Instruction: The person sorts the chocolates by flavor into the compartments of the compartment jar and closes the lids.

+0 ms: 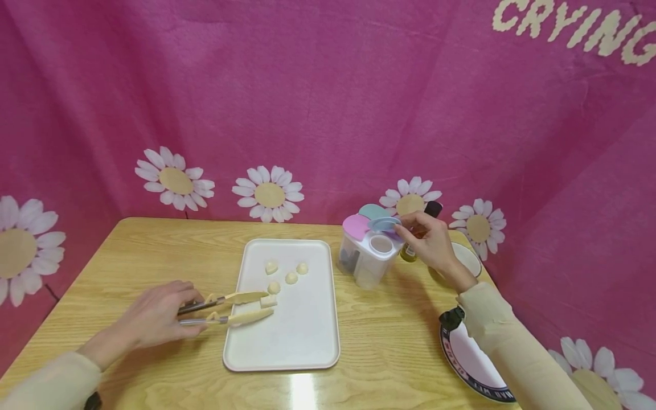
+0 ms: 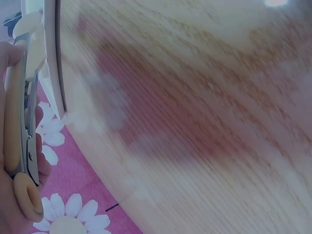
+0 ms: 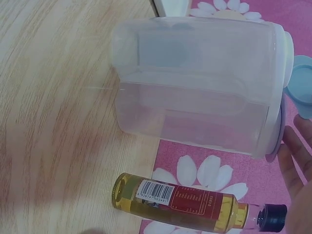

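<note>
My left hand [image 1: 164, 310] holds a pair of tongs [image 1: 212, 303] with cream tips over the left side of a white tray [image 1: 302, 336]. Between the tips sits a pale block-shaped piece [image 1: 268, 301]. Several small pale rounded pieces [image 1: 291, 278] lie farther up the tray. With thumb and fingertips, my right hand [image 1: 429, 233] pinches a blue flap lid [image 1: 384, 224], which is raised from a clear storage container [image 1: 372, 266]. Below the lid a round opening shows in the container's white top. The pink lid [image 1: 355, 226] and green lid [image 1: 368, 211] lie flat.
A bottle of yellow liquid [image 3: 180, 202] with a black cap stands close to the container, beside my right hand. Behind my right wrist is a white bowl [image 1: 467, 259]. A dark-rimmed plate [image 1: 474, 364] is partly under my right forearm. A pink flowered cloth [image 1: 328, 114] hangs behind the table.
</note>
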Motion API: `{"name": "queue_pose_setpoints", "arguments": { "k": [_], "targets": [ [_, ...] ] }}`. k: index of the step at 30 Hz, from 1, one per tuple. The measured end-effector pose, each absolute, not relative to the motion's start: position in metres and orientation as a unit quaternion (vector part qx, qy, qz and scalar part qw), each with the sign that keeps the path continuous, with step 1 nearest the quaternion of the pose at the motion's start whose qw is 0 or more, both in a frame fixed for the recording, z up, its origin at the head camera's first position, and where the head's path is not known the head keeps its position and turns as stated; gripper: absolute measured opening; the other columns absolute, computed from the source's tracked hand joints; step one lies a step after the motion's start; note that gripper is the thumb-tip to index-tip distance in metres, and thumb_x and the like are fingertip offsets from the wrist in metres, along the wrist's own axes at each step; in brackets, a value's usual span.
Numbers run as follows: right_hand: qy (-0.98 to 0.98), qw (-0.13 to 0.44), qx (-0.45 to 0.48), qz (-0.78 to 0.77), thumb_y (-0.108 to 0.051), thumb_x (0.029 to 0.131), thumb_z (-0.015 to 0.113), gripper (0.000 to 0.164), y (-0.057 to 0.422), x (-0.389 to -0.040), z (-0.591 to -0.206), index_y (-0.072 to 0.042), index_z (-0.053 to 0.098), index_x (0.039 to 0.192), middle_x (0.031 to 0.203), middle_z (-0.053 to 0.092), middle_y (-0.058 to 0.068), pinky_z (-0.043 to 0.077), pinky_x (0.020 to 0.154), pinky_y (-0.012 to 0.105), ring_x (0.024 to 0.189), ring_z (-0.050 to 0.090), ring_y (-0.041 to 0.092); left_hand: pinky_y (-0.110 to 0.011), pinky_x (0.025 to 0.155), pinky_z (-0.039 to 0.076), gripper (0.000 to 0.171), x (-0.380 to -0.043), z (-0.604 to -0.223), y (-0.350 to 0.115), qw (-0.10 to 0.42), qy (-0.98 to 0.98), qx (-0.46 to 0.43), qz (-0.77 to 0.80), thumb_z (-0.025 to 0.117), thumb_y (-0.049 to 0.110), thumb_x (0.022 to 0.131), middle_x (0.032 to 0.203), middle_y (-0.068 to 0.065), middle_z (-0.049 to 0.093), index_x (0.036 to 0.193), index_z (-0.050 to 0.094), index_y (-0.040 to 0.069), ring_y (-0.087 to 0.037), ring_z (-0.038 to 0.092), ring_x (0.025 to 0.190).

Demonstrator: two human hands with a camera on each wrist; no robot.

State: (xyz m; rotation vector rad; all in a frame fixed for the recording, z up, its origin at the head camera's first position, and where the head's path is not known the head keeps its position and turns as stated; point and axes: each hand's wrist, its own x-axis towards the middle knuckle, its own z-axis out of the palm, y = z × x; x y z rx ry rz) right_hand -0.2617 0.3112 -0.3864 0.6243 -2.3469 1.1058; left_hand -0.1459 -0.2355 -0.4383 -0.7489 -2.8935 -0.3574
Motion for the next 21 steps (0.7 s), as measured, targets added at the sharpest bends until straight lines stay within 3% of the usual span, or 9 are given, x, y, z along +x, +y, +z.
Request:
{"name": "queue_pose_setpoints", "arguments": {
  "k": [12, 21],
  "targets": [
    [-0.857, 0.232, 0.232, 0.397, -0.002, 0.091, 0.079, 0.014, 0.310, -0.260, -0.386, -0.003, 0.076, 0.105, 0.093, 0.077, 0.013, 0.056, 0.067, 0.017, 0.072, 0.067, 0.006, -0.020, 0.058, 0.034, 0.029, -0.143, -0.437, -0.229, 0.072, -0.957, -0.251, -0.129, 0.090, 0.043, 0.076, 0.080, 0.017, 0.051, 0.091, 0.073, 0.026, 0.002, 0.040, 0.070],
    [-0.857, 0.236, 0.230, 0.397, -0.002, 0.092, 0.079, 0.014, 0.310, -0.261, -0.385, -0.004, 0.076, 0.105, 0.092, 0.077, 0.012, 0.056, 0.067, 0.016, 0.073, 0.066, 0.002, -0.020, 0.056, 0.036, 0.028, -0.153, -0.418, -0.207, 0.127, -0.938, -0.274, -0.169, 0.092, 0.036, 0.073, 0.079, 0.016, 0.054, 0.090, 0.075, 0.022, 0.001, 0.043, 0.070]
  ]
}}
